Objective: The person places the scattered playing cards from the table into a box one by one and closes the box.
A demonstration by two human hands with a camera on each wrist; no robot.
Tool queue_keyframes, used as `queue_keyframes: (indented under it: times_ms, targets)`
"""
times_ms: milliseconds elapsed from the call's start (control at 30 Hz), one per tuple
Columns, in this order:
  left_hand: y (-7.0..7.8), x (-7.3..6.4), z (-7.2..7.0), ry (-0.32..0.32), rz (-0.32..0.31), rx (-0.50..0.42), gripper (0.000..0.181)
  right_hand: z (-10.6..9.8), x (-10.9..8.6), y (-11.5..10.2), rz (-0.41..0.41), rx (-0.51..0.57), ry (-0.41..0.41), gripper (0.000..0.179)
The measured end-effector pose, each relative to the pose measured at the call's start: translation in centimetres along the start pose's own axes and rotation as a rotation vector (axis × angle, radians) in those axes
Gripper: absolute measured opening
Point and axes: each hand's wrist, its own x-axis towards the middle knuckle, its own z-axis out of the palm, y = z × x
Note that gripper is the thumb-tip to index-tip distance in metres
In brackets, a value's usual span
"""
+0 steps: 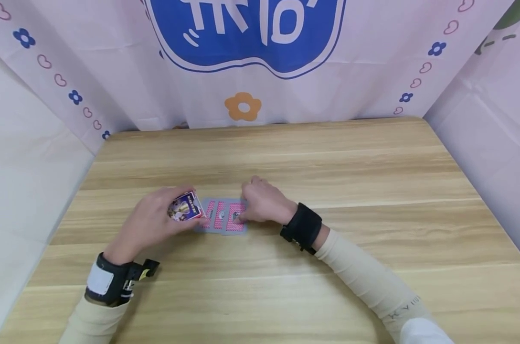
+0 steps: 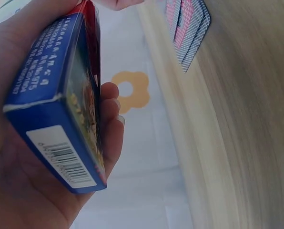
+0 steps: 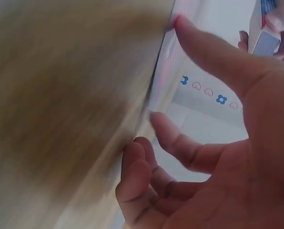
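My left hand [image 1: 156, 215] grips a blue and red playing-card box [image 1: 185, 206], thumb on the near side and fingers on the far side. Its barcode end [image 2: 63, 155] faces the left wrist camera. Beside the box, several playing cards [image 1: 218, 216] with pink-patterned backs lie overlapping in a row on the table. At the right end of that row, my right hand [image 1: 266, 203] holds the rightmost card [image 1: 235, 224] with thumb and index finger. In the right wrist view, the thumb [image 3: 213, 52] touches one end of the card edge; the other fingers are curled.
The wood-grain table [image 1: 307, 272] extends around both hands. Behind it hangs a white cloth [image 1: 126, 71] with a blue sign and an orange flower [image 1: 243, 106]. Light cloth also stands along the left and right sides. Both wrists wear black straps [image 1: 302, 227].
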Motion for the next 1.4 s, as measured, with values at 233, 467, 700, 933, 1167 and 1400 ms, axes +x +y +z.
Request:
queue_keyframes:
  times_ms: [233, 467, 700, 933, 1167, 1400]
  targets:
    - [-0.1, 0.1, 0.2, -0.020, 0.004, -0.013, 0.077, -1.6, 0.0, 1.2, -0.022, 0.309, -0.150, 0.027]
    - [0.1, 0.1, 0.3, -0.029, 0.008, -0.018, 0.076, -3.0, -0.1, 0.8, -0.052, 0.672, -0.134, 0.013]
    - [0.6, 0.2, 0.5, -0.046, 0.003, -0.027, 0.073, -3.2, -0.2, 0.1, -0.007, 0.821, -0.083, 0.025]
    - [1.1, 0.2, 0.5, -0.012, 0.035, -0.018, 0.073, -3.0, -0.3, -0.2, 0.024, 0.837, -0.025, 0.023]
    - [1.5, 0.2, 0.6, 0.005, 0.047, -0.022, 0.076, -2.4, -0.3, -1.4, 0.025, 0.823, 0.079, 0.017]
    - [1.6, 0.2, 0.8, 0.030, 0.042, -0.015, 0.077, -1.2, -0.6, -2.6, 0.027, 0.818, 0.155, 0.016]
